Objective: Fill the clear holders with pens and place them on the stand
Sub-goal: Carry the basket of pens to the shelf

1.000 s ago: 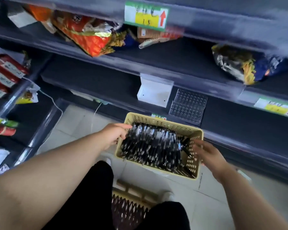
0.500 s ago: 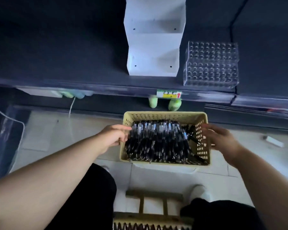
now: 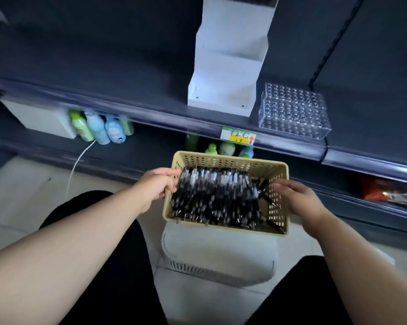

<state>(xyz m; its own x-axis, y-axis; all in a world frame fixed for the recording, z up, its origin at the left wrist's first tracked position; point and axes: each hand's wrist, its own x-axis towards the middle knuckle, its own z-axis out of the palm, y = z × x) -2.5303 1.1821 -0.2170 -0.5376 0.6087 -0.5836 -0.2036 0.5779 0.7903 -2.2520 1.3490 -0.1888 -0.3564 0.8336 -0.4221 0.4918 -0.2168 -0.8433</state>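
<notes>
One beige perforated basket [image 3: 228, 160] sits over a white plastic box [image 3: 221, 252] near the person. It is packed with black pens [image 3: 216, 198], too many to count, lying mostly parallel. The left hand [image 3: 156, 184] grips the basket's left rim. The right hand [image 3: 298, 198], fingers straight and blurred, is at its right wall, contact unclear. On the far shelf [image 3: 104, 66] are one white stepped stand [image 3: 226, 66] and, just right of it, one clear holder [image 3: 294, 111] with rows of holes.
</notes>
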